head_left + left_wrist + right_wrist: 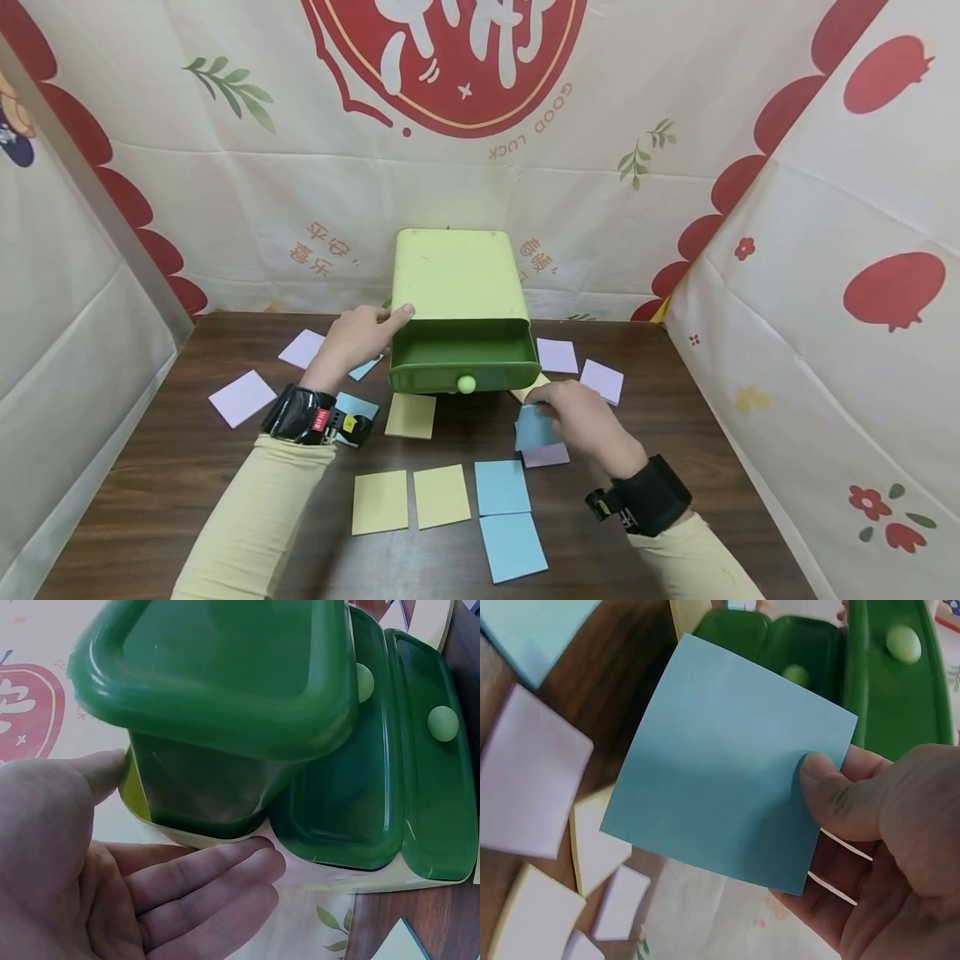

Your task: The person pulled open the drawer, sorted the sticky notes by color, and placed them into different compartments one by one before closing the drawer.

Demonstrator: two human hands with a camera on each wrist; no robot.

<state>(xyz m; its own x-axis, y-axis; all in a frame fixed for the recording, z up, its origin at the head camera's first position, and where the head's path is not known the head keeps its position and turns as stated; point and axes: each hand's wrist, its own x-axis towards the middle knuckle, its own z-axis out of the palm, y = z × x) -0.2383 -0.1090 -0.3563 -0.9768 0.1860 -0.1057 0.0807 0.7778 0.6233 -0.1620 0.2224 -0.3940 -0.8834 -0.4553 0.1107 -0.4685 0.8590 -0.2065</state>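
A light-green drawer box (459,275) stands against the back cloth, its dark-green top drawer (420,380) pulled out towards me. My left hand (358,335) rests at the box's left side, thumb near the top edge. In the left wrist view its fingers (202,900) lie fairly straight along the side wall. To the right of the drawer, my right hand (588,417) pinches a blue sticky note (712,765) by one edge, thumb on its face. A purple note (546,456) shows partly from under that blue note in the head view.
Two yellow notes (380,502) and two blue notes (513,546) lie at the front of the brown table (165,483). Purple notes (242,398) are on the left, others (602,381) on the right. A yellow note (411,415) lies just before the box. Cloth walls enclose the table.
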